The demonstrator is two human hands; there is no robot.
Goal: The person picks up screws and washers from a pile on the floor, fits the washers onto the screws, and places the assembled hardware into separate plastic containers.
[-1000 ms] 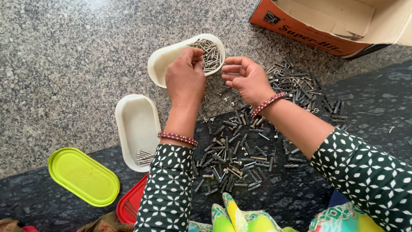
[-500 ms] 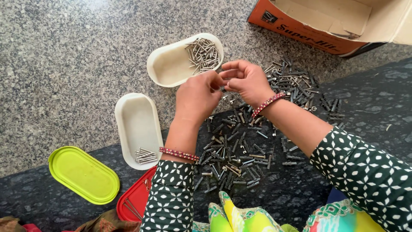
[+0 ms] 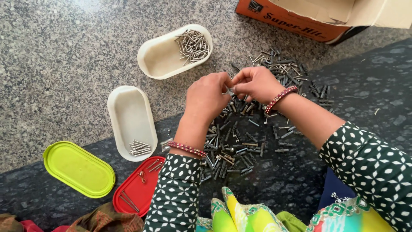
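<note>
Left hand (image 3: 208,96) and right hand (image 3: 257,83) meet fingertip to fingertip above the loose screw pile (image 3: 240,141), pinched nearly shut on something small; what, I cannot tell. White trays (image 3: 161,64) sit just beside, keeping picked screws apart from the heap.

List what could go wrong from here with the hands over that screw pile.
1. Both hands, left hand and right hand, pinch something small above the loose screw pile; a slip could drop it back among look-alike pieces.
2. The upper white tub and lower white tub look alike, so a piece could land in the wrong one.
3. Scattered screws lie near the sleeves and could be swept away.
</note>
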